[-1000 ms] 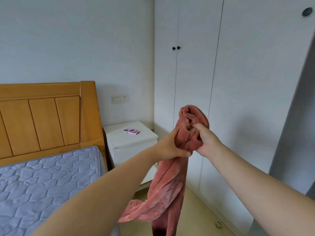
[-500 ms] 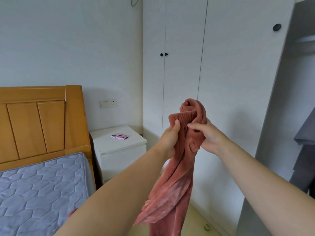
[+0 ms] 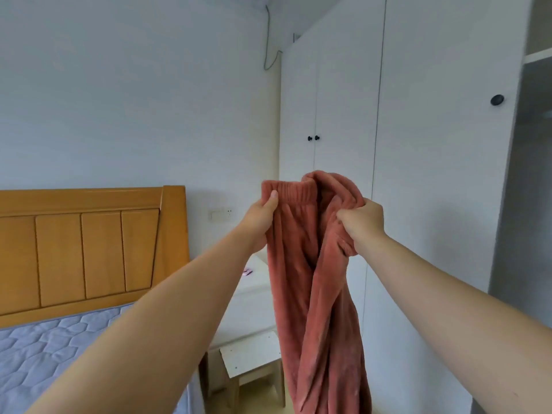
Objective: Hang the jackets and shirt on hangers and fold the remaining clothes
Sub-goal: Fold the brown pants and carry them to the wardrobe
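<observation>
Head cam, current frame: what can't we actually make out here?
All in the head view:
- Pink fleece trousers: the legs run off the bottom edge, so the hems are unseen.
- Right hand: the fingertips are buried in bunched fabric.
- Small pink item on the nightstand: mostly behind the left forearm and too small to identify.
- Open wardrobe bay: cut by the right edge and dim, so its contents are unclear.

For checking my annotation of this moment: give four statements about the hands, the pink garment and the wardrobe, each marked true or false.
1. The left hand and right hand both hold the pink fleece trousers up. True.
2. The trousers are folded flat. False: they hang loose from the hands.
3. The wardrobe doors with two small black knobs are shut. True.
4. The right hand holds a hanger. False: it grips only trouser fabric.
</observation>
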`<state>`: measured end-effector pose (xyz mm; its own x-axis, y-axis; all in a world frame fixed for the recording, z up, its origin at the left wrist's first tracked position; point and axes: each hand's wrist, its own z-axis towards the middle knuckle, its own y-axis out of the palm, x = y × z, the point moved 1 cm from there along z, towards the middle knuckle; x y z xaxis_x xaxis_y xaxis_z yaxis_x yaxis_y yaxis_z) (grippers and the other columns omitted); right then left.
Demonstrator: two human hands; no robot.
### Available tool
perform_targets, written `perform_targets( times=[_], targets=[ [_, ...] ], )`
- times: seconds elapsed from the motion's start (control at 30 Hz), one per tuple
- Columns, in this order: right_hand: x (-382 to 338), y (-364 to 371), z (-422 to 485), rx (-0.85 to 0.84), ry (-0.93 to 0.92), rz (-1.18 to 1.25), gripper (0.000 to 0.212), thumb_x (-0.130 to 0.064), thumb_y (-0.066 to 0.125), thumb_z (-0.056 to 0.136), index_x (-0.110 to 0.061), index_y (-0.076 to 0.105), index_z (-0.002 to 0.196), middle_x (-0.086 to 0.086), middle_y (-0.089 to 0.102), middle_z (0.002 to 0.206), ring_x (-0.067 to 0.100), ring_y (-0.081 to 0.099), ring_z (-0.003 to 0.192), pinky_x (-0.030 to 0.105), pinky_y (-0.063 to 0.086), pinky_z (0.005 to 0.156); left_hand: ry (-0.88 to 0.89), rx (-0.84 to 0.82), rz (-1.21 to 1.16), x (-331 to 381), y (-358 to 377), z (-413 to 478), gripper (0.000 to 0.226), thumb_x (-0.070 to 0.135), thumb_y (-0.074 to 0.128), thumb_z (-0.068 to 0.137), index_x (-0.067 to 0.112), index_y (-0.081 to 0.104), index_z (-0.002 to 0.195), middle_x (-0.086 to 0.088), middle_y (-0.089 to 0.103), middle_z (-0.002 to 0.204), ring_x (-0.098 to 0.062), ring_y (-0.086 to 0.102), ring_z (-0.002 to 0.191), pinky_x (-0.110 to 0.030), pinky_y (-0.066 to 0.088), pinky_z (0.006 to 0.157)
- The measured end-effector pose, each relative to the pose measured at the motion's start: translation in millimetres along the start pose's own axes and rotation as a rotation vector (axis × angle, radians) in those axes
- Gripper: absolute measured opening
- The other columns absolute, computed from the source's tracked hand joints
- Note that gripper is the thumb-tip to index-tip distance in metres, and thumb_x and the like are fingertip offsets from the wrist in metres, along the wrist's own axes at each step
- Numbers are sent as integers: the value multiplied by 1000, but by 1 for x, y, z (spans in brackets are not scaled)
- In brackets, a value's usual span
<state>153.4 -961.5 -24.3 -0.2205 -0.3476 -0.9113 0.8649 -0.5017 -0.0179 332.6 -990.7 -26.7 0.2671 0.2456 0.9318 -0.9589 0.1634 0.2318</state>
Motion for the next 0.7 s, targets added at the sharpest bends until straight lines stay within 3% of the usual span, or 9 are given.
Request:
perform_targets(
  times=[0.1, 0.23, 0.47, 0.57, 0.7],
  targets=[
    [-34, 19, -3, 79, -99, 12, 9, -14, 54, 88, -14, 58, 80, -1, 59, 74, 18, 57, 70, 23, 45, 62, 136, 315, 136, 43, -45, -1, 33, 29, 43, 102, 8, 56, 124, -7, 65, 102, -23, 63, 94, -38, 51, 94],
    [-91, 55, -12, 116, -192, 64, 12, -20, 53, 90, -12, 61, 88, 2, 62, 84, 21, 59, 80, 31, 49, 76, 284, 532, 180, 105, -74, -16, 33, 24, 44, 101, 8, 57, 126, -6, 63, 103, -20, 59, 93, -33, 49, 89],
    [-227, 111, -53, 7, -337, 290, 9, -15, 55, 84, -12, 63, 85, 6, 67, 87, 25, 62, 81, 35, 51, 76, 534, 580, 230, 243, -78, -65, 20, 27, 44, 100, 18, 61, 106, 0, 65, 88, -23, 64, 91, -34, 53, 82],
    [-285, 120, -76, -15, -430, 394, 11, -16, 55, 83, -10, 64, 86, 5, 66, 85, 24, 61, 79, 32, 49, 72, 660, 595, 214, 304, -78, -95, 19, 28, 46, 100, 17, 62, 101, 1, 64, 83, -18, 63, 81, -28, 51, 70],
    [-346, 120, -103, -10, -487, 529, 5, -12, 55, 82, -14, 60, 81, 1, 61, 79, 22, 58, 75, 27, 41, 67, 786, 589, 154, 364, -81, -129, 15, 28, 51, 98, 19, 63, 95, -6, 68, 94, -24, 66, 93, -37, 55, 85]
  ],
)
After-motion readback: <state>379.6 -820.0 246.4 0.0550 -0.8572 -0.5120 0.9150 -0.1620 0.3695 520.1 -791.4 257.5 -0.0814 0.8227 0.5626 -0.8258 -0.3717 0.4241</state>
